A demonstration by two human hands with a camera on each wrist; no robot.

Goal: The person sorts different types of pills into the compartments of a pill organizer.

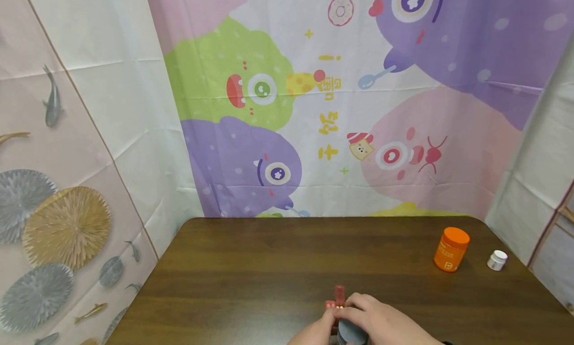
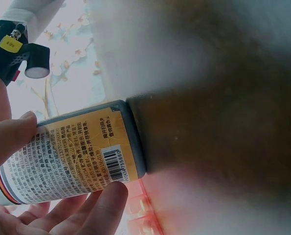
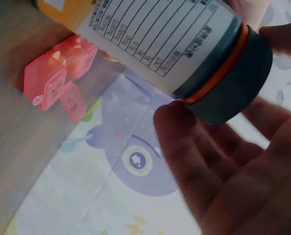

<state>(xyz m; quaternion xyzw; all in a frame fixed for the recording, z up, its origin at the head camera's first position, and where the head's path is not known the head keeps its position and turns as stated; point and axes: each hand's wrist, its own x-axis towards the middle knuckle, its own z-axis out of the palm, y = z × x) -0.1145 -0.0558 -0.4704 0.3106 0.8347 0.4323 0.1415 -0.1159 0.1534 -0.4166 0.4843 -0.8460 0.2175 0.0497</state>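
Observation:
A bottle (image 2: 67,156) with a white and orange printed label lies between the fingers of my left hand (image 1: 315,331), gripped around its body. Its dark grey cap (image 3: 238,81) is on the neck, above an orange ring. My right hand (image 1: 387,321) holds the cap, thumb on one side and fingers on the other. Just beyond the hands, a red translucent pill box (image 3: 42,81) rests on the table with lids raised and pale pills in its compartments. The hands partly hide it in the head view.
An orange jar (image 1: 451,250) with an orange lid stands at the right of the brown wooden table (image 1: 251,265). Beside it is a small white bottle (image 1: 497,260). A cartoon-printed cloth (image 1: 323,195) hangs behind the table's far edge.

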